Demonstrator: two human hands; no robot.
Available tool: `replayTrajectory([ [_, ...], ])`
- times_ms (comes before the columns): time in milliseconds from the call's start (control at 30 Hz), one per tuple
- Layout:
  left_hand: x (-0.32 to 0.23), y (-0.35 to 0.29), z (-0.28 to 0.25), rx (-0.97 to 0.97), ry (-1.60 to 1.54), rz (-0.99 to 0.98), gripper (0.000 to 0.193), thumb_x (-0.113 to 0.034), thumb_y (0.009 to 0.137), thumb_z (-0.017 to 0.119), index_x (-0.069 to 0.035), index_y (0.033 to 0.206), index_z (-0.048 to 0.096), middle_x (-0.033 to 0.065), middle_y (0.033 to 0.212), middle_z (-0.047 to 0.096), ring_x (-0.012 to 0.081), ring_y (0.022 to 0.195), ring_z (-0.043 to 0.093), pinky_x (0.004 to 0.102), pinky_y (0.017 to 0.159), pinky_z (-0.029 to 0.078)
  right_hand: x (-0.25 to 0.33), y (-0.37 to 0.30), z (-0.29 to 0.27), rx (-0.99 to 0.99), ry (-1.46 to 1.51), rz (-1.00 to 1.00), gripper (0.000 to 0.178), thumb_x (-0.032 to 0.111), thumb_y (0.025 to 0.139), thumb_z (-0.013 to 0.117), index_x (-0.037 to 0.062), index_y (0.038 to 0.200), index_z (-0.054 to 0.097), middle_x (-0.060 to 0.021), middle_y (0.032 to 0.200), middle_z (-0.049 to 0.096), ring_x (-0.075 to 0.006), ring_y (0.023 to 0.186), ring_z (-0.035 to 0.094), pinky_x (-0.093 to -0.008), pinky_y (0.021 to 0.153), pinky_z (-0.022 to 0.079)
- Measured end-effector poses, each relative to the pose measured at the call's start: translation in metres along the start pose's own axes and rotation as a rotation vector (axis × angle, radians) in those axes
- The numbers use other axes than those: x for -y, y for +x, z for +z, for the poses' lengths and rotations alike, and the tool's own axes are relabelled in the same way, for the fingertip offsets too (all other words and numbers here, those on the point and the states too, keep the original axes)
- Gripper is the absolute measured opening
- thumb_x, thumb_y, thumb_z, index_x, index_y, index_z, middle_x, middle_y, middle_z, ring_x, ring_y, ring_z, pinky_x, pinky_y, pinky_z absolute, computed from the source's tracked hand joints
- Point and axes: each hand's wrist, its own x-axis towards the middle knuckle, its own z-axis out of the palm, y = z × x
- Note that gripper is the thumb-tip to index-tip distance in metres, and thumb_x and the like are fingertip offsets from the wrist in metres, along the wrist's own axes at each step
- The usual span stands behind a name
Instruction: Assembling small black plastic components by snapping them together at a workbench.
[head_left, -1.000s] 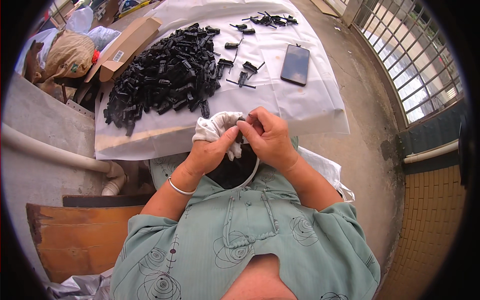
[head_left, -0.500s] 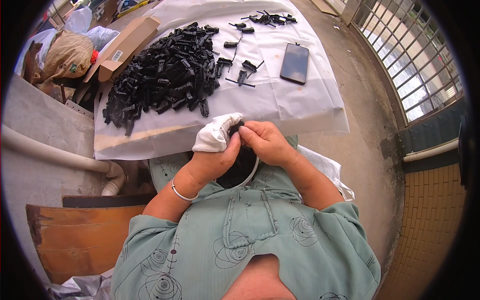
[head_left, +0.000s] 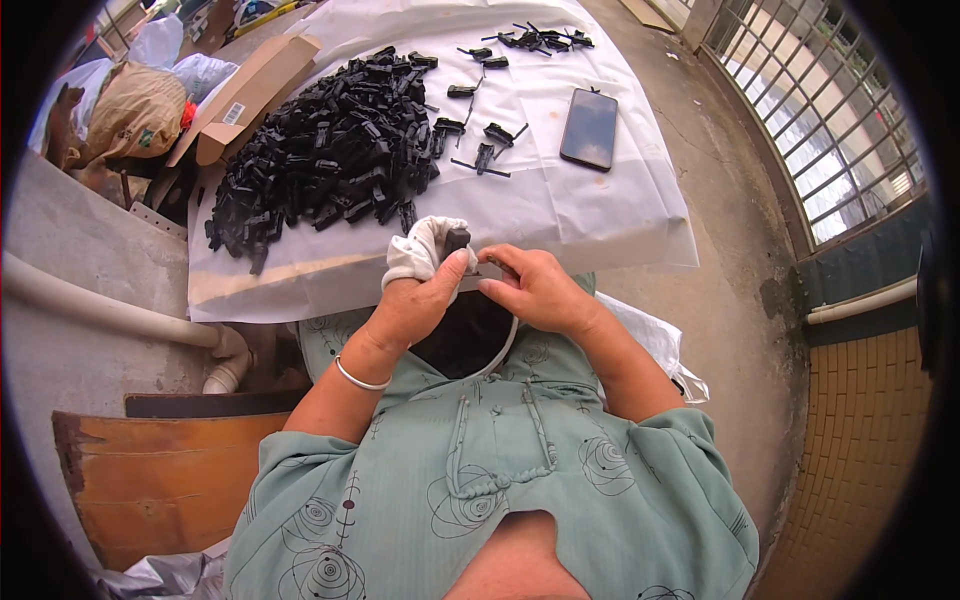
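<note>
Part [head_left: 457, 240] at upper centre is pinched by the left hand [head_left: 424, 302], presumably for steadiness; how the right hand [head_left: 540, 290] grips, I cannot tell.

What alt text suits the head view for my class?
A person's left hand holds a small black piece with white cloth, the right hand close beside. Beyond is a white-covered table with a heap of black pieces and a phone.

A wide fisheye view looks steeply down and forward from the person's head, close above a pale green patterned fabric shirt [head_left: 400, 480], toward a white sheet-covered table [head_left: 560, 215]. Right of the table it reaches a grey metal-bar grille [head_left: 815, 115]; beyond the table, distance seems hard to judge.
</note>
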Motion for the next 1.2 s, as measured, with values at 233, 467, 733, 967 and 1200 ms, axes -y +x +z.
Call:
replayTrajectory([
  [233, -0.003, -0.003, 0.003, 0.027, 0.122, -0.063, 0.029, -0.007, 0.091, 0.042, -0.004, 0.119, 0.039, 0.0034, 0.084, 0.052, 0.0039, 0.053, 0.038, 0.0167, 0.046, 0.032, -0.005, 0.004, 0.000, -0.234, -0.050, -0.453, 0.014, 0.005, 0.076, 0.065, 0.0033, 0.090, 0.062, -0.0063, 0.067, 0.057, -0.0155, 0.057, 0.052, -0.0257, 0.053, 0.042],
  [467, -0.016, -0.006, 0.005, 0.188, 0.014, -0.177, 0.025, -0.005, 0.085, 0.041, -0.005, 0.110, 0.042, -0.0002, 0.080, 0.047, 0.0030, 0.056, 0.038, 0.0174, 0.047, 0.033, 0.003, 0.005, 0.006, -0.130, 0.149, -0.241, 0.012, 0.010, 0.085, 0.060, 0.0011, 0.088, 0.052, -0.0040, 0.063, 0.048, -0.0103, 0.056, 0.043, -0.0254, 0.053, 0.039],
  [733, -0.008, -0.003, 0.005, 0.080, 0.426, 0.063, 0.021, -0.004, 0.080, 0.043, -0.001, 0.101, 0.047, 0.0088, 0.084, 0.050, 0.0171, 0.075, 0.048, 0.0290, 0.070, 0.043, 0.010, 0.008, 0.007, 0.054, 0.078, -0.158, 0.021, 0.017, 0.091, 0.049, -0.0001, 0.078, 0.051, -0.0092, 0.064, 0.049, -0.0167, 0.057, 0.042, -0.0301, 0.057, 0.040],
  [967, -0.009, -0.003, 0.006, 0.086, 0.290, -0.017, 0.022, -0.005, 0.079, 0.043, 0.001, 0.101, 0.047, 0.0147, 0.083, 0.052, 0.0233, 0.075, 0.050, 0.0322, 0.073, 0.044, 0.000, 0.009, 0.021, -0.105, 0.208, -0.309, 0.017, 0.014, 0.090, 0.051, 0.0013, 0.078, 0.052, -0.0076, 0.061, 0.047, -0.0166, 0.054, 0.041, -0.0293, 0.055, 0.040],
  [1200, 0.006, 0.000, 0.003, -0.001, 0.544, 0.191, 0.020, -0.005, 0.079, 0.043, 0.003, 0.098, 0.046, 0.0161, 0.079, 0.054, 0.0245, 0.069, 0.051, 0.0326, 0.068, 0.045, -0.003, 0.017, 0.038, -0.225, -0.062, -0.336, 0.019, 0.014, 0.088, 0.051, 0.0013, 0.074, 0.047, -0.0179, 0.067, 0.052, -0.0392, 0.063, 0.050, -0.0392, 0.056, 0.042],
])
